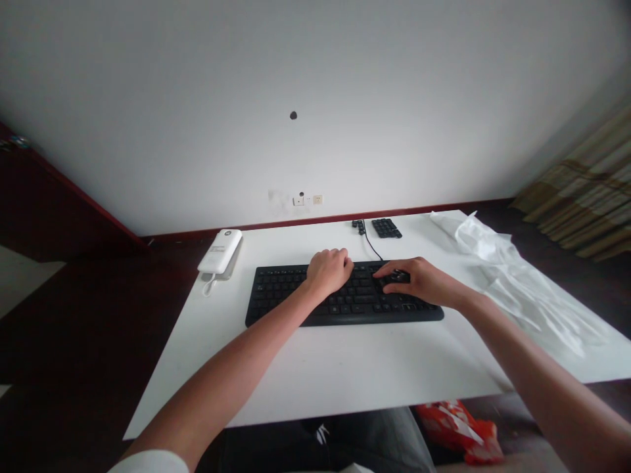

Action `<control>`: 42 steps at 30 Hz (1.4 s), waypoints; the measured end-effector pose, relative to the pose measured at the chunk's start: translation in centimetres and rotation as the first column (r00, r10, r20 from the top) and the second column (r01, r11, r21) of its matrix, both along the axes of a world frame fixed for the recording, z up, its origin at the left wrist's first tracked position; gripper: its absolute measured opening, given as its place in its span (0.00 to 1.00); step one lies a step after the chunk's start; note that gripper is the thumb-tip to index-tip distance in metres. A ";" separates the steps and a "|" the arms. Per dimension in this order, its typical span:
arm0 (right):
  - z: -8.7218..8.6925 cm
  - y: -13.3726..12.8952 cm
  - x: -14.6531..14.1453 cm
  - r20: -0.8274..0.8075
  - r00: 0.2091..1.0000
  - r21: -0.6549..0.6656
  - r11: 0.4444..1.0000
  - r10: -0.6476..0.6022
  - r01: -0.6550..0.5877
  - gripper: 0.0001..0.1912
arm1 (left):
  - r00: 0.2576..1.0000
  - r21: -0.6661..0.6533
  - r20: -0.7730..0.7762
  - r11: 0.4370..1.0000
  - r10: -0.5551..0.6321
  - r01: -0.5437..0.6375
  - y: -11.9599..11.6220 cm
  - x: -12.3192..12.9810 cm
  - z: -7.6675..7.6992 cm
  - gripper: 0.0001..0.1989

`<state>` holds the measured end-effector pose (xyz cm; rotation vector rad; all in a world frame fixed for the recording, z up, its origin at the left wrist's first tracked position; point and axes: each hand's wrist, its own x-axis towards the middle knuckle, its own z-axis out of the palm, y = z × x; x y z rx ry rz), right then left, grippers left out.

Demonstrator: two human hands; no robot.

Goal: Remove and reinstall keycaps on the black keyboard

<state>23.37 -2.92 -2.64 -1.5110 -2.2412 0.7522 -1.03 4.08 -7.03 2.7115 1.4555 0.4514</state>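
Note:
A black keyboard (362,309) lies flat on the white table (340,374). My left hand (328,270) is over its middle, fingers curled into a fist; whether anything is inside cannot be seen. My right hand (419,279) reaches over the keyboard's right part, with thumb and index finger stretched toward the keys and a gap between them. Behind the keyboard, a block of black keycaps (387,228) sits in rows. Left of it is a small group of loose black keycaps (358,226). A black cable (372,246) runs from the keyboard's back edge between them.
A white power bank (220,251) with a short white cable (210,284) lies at the table's left. Crumpled white plastic wrapping (513,276) covers part of the right side. Below the front edge is a red plastic bag (458,430). A wall with sockets (308,200) stands behind.

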 end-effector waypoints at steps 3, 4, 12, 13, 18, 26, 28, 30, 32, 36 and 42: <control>0.0 -0.2 -0.2 0.021 1.000 0.020 1.000 -0.003 0.003 0.16 | 1.000 -0.002 -0.003 1.000 0.001 -0.001 0.0 0.0 0.0 0.14; 0.0 -0.3 -0.3 0.032 0.999 0.032 0.999 -0.001 0.000 0.16 | 1.000 -0.002 -0.006 1.000 0.002 -0.002 0.0 0.0 0.0 0.14; 0.3 -0.5 -1.1 0.109 0.994 0.070 0.997 0.011 -0.019 0.15 | 1.000 -0.026 -0.005 1.000 0.006 -0.006 0.0 -0.1 0.1 0.14; 0.3 -0.5 -1.1 0.109 0.994 0.069 0.998 0.009 -0.017 0.15 | 1.000 -0.033 -0.004 0.999 0.008 -0.008 -0.1 -0.1 0.2 0.14; 0.3 -0.4 -1.3 0.113 0.993 0.085 0.996 0.011 -0.021 0.15 | 1.000 -0.046 -0.004 0.999 0.015 -0.015 -0.1 -0.1 0.2 0.15; -0.6 0.1 -1.1 0.168 0.986 0.095 0.995 0.020 -0.036 0.15 | 1.000 -0.048 0.005 0.999 0.008 -0.008 0.0 0.0 -0.1 0.15; -0.7 0.2 -1.1 0.188 0.982 0.096 0.994 0.025 -0.044 0.16 | 1.000 -0.038 0.005 0.999 0.009 -0.009 0.0 0.0 -0.1 0.15; -0.7 0.2 -1.1 0.202 0.979 0.096 0.994 0.030 -0.051 0.16 | 1.000 -0.031 0.001 0.999 0.010 -0.010 0.0 0.0 -0.1 0.15; -0.6 0.2 -1.2 0.208 0.978 0.094 0.994 0.028 -0.049 0.15 | 1.000 -0.024 -0.003 1.000 0.009 -0.009 -0.1 0.0 0.0 0.15; -0.2 0.0 -1.4 0.183 0.983 0.088 0.995 0.021 -0.038 0.16 | 1.000 -0.023 -0.001 1.000 0.004 -0.004 -0.1 0.0 0.1 0.15; 0.4 -0.4 -1.4 0.116 0.993 0.089 0.996 0.009 -0.019 0.16 | 1.000 -0.043 -0.003 0.999 0.008 -0.008 -0.1 -0.1 0.2 0.15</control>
